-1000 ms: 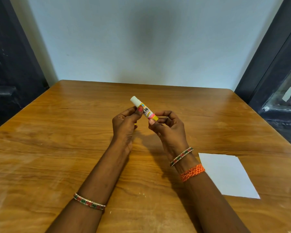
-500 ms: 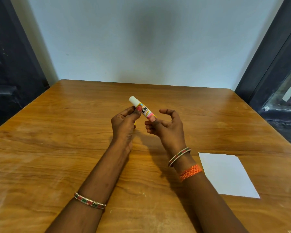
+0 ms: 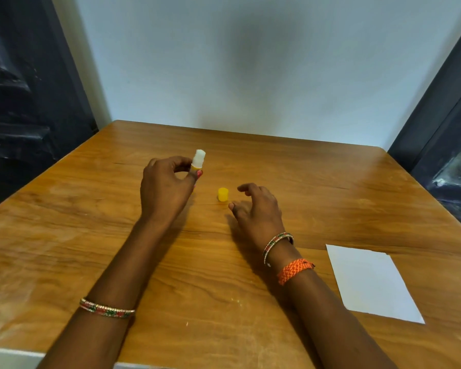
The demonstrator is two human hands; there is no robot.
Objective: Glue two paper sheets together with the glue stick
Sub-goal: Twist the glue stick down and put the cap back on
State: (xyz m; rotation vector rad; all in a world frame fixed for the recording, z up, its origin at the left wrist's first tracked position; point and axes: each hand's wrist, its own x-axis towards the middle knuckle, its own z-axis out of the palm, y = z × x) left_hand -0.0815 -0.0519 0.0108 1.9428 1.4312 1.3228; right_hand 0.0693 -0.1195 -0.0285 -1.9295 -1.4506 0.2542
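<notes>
Uncapped now: yellow cap (image 3: 223, 194) stands on table (image 3: 64, 235); left hand (image 3: 165, 190) pinches glue stick (image 3: 198, 161), right hand (image 3: 258, 209) loose.

Wooden table (image 3: 64, 249), pale wall (image 3: 250, 62)

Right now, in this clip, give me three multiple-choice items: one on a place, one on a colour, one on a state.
1. Where is the cap?
A. on the table, between the hands
B. on the paper
C. on the glue stick

2. What colour is the cap?
A. white
B. yellow
C. orange

3. What does the right hand hold?
A. the glue stick
B. the paper
C. nothing

Key: 1 A, it stands on the table, apart from the paper. 2 B, plainly yellow. 3 C, its fingers are loose beside the cap, while the left hand grips the glue stick.
</notes>
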